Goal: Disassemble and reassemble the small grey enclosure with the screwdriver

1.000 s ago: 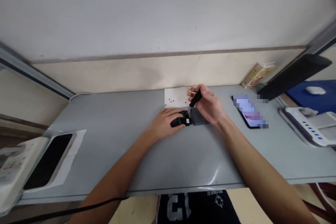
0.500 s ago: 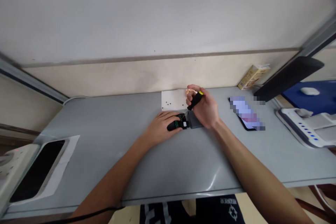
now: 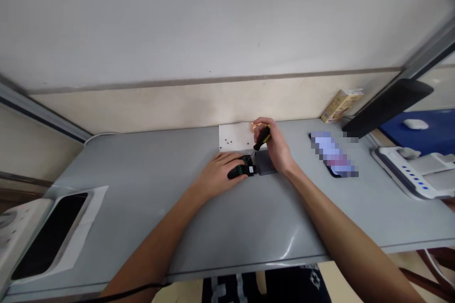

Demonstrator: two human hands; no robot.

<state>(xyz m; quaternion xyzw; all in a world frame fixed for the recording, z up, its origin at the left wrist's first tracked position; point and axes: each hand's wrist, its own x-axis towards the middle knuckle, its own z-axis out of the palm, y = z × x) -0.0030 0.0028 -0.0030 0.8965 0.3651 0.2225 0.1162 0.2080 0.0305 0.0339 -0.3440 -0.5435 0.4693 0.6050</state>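
Just left of the grey block point(image 3: 266, 164), the black device point(image 3: 241, 170) lies on the table point(image 3: 142, 175), a bit of green board showing on top. The left hand point(image 3: 219, 170) is spread over it, fingers along the far side and thumb on the near side, closed enough to pin it down. Above the grey block, the right hand point(image 3: 279, 149) has its fingers curled round a black-and-yellow screwdriver point(image 3: 262, 138), whose thin shaft slants down and leftward to the device. It's small from here, so I can't tell whether the tip is seated or only hovering.

To my eye that lean is the thing to mind: a handle brought nearer upright should let the tip sit squarely and slip less. I'd press gently down the shaft, turn with the fingertips rather than the wrist, and leave the left fingers clear of the tip's path. The white sheet point(image 3: 236, 133), with dark specks point(image 3: 228, 142) on it, lies behind the grey block, so a sweeping sleeve or knuckle could scatter them.
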